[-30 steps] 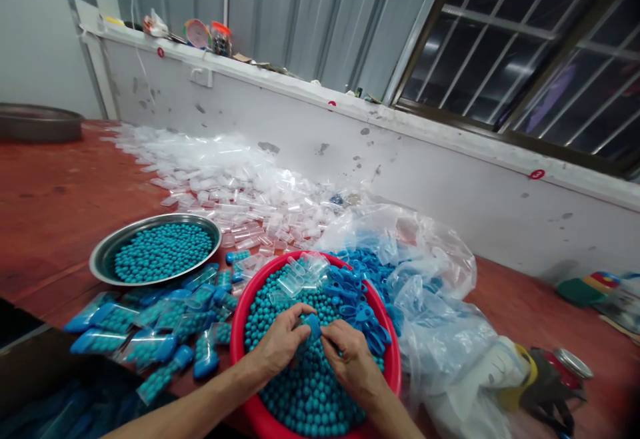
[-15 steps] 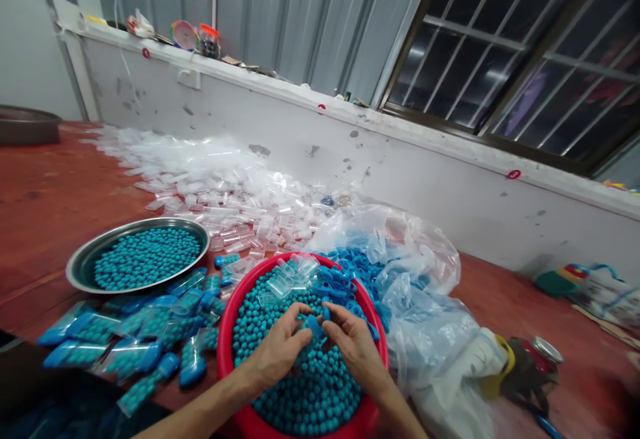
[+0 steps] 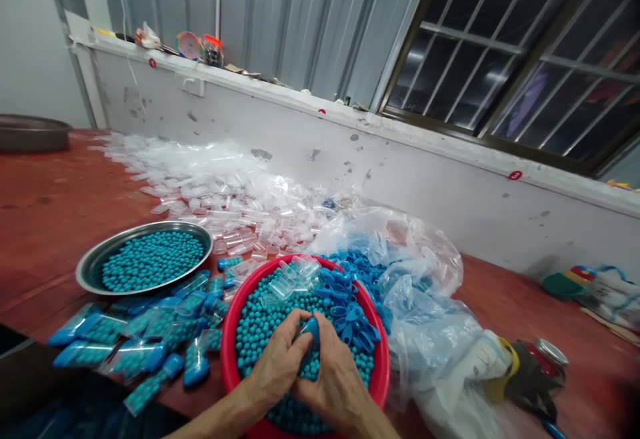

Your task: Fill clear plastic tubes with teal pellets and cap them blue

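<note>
A red basin holds teal beads, with clear plastic tubes at its back and blue caps at its right. Above the beads, my left hand and my right hand are together around a container with a blue cap; both are closed on it. Teal beads show between the hands below the cap; the rest of the container is hidden by my fingers and palms. Filled containers with blue caps lie in a pile left of the basin.
A metal dish of teal beads stands at the left. Behind it spreads a heap of clear tubes along the wall. A plastic bag and a lidded jar are at the right, a brown basin far left.
My hands have come together and wrapped around the container. The blue cap, earlier held between apart fingertips, now points up between them. The view has shifted slightly.
</note>
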A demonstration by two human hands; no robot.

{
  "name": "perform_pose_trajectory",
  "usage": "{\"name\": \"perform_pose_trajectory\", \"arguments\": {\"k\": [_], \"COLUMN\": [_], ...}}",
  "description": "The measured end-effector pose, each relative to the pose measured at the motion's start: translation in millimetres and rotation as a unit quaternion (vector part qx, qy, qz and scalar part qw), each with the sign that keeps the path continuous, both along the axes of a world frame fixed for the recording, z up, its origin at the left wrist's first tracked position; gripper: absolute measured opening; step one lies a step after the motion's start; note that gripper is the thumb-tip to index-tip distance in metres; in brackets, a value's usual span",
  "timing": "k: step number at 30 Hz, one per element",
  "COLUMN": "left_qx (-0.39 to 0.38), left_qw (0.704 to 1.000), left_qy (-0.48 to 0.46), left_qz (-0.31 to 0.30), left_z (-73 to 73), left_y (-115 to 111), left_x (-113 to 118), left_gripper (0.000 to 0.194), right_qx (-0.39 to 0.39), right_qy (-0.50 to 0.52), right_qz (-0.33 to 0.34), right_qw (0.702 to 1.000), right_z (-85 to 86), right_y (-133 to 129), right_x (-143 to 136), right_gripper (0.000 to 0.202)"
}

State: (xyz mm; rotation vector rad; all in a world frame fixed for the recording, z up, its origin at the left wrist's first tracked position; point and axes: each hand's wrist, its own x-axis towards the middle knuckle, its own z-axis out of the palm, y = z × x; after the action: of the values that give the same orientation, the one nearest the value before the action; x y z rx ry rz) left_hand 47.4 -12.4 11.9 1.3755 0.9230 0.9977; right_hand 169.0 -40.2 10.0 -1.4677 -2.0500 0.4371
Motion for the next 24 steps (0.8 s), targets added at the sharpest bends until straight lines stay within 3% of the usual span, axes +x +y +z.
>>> {"name": "perform_pose_trajectory", "arguments": {"k": [5,9,11,14,17,21,22,24], "left_qx": [-0.016,0.025,0.043,0.072,0.105,0.180,0.194,0.212], "left_qw": [0.999,0.995,0.989,0.966,0.899,0.747,0.725,0.715], "left_qy": [0.021,0.086,0.137,0.247,0.411,0.606,0.624,0.633], "left_qz": [0.029,0.040,0.031,0.031,0.107,0.209,0.215,0.207], "left_z": [-3.8,-3.5,-1.3,4.2,6.7,1.5,-0.3,-3.3], "left_y": [-3,-4,-5,-2,5,16,18,21], "left_x": [6,4,-7,-40,-84,-119,-120,-114], "left_gripper": [0.010,0.011,0.014,0.024,0.035,0.041,0.041,0.039], "right_qx": [0.036,-0.024,-0.067,-0.082,-0.067,-0.037,-0.021,0.020], "right_qy": [-0.023,-0.018,-0.022,-0.047,-0.083,-0.163,-0.185,-0.225], "right_qz": [-0.036,-0.017,0.022,0.044,0.024,0.021,0.025,0.037], "right_qw": [0.998,0.999,0.997,0.995,0.994,0.986,0.982,0.974], "right_z": [-5.4,-10.3,-11.6,-11.2,-7.3,0.4,1.7,2.2], "right_y": [-4,-4,-2,2,9,22,28,41], "right_x": [-8,-9,-7,3,14,8,1,-18], "right_gripper": [0.067,0.074,0.078,0.079,0.058,0.038,0.037,0.036]}}
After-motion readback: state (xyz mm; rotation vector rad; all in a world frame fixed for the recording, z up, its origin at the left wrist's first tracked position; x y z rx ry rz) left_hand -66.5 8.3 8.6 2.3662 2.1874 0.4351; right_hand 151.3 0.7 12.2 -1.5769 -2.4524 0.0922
